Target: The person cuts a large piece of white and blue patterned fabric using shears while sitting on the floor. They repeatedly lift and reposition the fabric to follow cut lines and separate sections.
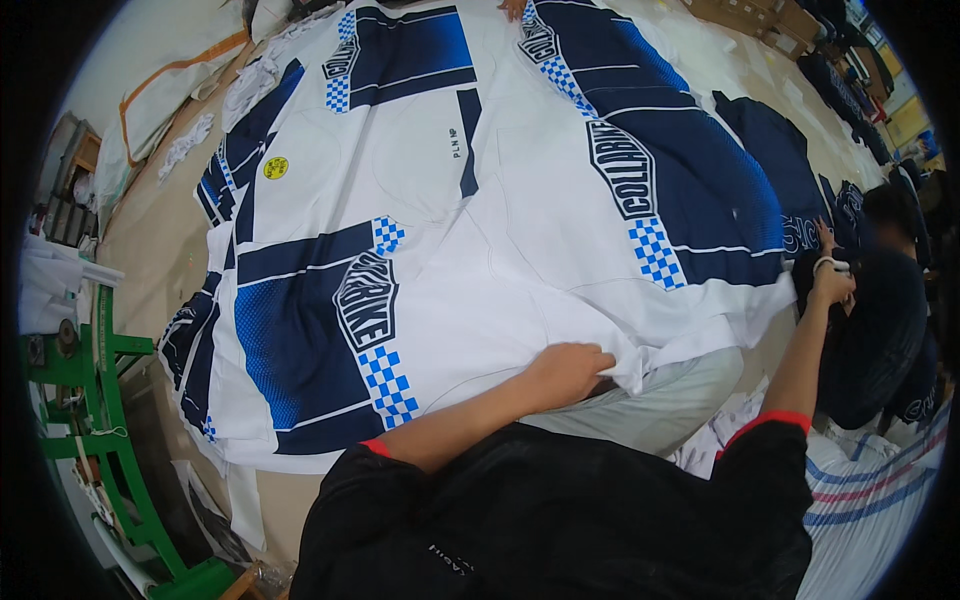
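A large sheet of printed fabric (480, 300) spreads over the floor in front of me, white with navy panels, blue checks and lettering. Thin cutting outlines show on its white parts. My left hand (572, 376) is closed at the near edge, where the white cloth bunches by the fingertips. Stretched out to the right, my right hand (833, 284) is closed around a small item with a pale loop; its kind is too small to make out. That hand is beside the fabric's right edge, close to dark cut pieces (765, 150).
At the right crouches another person (880, 300), one hand near the dark pieces. Another hand (514, 9) touches the fabric's far edge. A green metal frame (115, 480) stands at the left, a striped woven sack (870, 490) at lower right. Cardboard boxes (750, 18) lie at the back.
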Motion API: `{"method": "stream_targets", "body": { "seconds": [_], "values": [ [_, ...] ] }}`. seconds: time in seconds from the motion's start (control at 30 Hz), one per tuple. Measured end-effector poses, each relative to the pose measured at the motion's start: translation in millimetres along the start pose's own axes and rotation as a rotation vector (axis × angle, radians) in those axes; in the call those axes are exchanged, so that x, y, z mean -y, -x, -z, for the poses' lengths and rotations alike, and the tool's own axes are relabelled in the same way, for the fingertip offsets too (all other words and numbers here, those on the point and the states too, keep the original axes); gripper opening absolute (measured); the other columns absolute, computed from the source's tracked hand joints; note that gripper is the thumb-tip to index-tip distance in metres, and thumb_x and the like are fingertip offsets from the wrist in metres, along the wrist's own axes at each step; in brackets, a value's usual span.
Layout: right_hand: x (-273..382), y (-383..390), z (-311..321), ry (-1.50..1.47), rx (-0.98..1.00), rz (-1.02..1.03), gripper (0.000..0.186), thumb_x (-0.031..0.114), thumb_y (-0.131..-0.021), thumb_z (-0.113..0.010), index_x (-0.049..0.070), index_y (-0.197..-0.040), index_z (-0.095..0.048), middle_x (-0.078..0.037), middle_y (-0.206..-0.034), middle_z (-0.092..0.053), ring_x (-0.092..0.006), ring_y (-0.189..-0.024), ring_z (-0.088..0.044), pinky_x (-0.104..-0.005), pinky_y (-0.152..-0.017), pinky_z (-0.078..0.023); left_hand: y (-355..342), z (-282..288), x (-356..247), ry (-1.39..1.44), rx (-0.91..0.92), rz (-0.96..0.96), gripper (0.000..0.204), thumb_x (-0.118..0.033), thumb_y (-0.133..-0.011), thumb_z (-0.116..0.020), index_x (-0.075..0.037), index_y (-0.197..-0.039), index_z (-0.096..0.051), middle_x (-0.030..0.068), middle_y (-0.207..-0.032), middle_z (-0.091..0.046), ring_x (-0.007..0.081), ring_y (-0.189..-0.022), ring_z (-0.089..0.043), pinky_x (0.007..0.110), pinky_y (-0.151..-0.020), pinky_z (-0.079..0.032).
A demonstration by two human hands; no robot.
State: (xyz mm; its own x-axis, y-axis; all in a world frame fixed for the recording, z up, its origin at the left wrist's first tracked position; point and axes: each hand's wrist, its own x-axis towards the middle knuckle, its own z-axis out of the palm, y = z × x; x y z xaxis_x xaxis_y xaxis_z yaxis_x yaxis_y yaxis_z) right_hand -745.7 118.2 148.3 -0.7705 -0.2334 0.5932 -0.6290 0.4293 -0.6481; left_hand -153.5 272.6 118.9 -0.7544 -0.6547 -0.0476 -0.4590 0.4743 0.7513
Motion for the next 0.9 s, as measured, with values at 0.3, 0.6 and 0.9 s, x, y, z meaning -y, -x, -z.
{"method": "stream_targets", "body": {
  "seconds": [0.3,0.6,0.9],
  "values": [
    [123.6,282.3,206.6,-0.787,1.59,-0.355,0.069,0.043,-0.103,-0.061,0.003,-0.155,-0.041,-0.01,-0.113,-0.069,-0.0079,-0.06,-0.055,-0.0233,-0.05,-0.046,86.4,-8.5,25.5,0.267,0.204,0.126,0.028,-0.016,-0.091,-0.066,-0.002,-0.116,-0.068,0.0222,-0.111,-0.07,0.0418,-0.107,-0.065,0.049,-0.092,-0.051],
    [153.3,311.9,320.5,-0.334,2.289,-1.144,0.1,0.065,-0.092,-0.067,0.013,-0.165,-0.022,-0.005,-0.13,-0.062,-0.0132,-0.099,-0.059,-0.0278,-0.08,-0.048,67.6,16.0,54.0,0.231,-0.497,0.255,0.023,-0.001,-0.079,-0.069,0.001,-0.101,-0.067,0.0201,-0.096,-0.065,0.0431,-0.094,-0.064,0.047,-0.083,-0.053],
    [174.3,356.7,286.6,-0.224,2.231,-1.009,0.085,0.059,-0.096,-0.065,0.015,-0.161,-0.032,-0.001,-0.107,-0.062,-0.0116,-0.086,-0.057,-0.0277,-0.07,-0.047,97.9,-6.8,21.1,0.072,-0.228,-0.062,0.018,-0.001,-0.086,-0.06,-0.004,-0.103,-0.065,0.0139,-0.098,-0.059,0.0348,-0.091,-0.064,0.046,-0.077,-0.053]
  ]
}}
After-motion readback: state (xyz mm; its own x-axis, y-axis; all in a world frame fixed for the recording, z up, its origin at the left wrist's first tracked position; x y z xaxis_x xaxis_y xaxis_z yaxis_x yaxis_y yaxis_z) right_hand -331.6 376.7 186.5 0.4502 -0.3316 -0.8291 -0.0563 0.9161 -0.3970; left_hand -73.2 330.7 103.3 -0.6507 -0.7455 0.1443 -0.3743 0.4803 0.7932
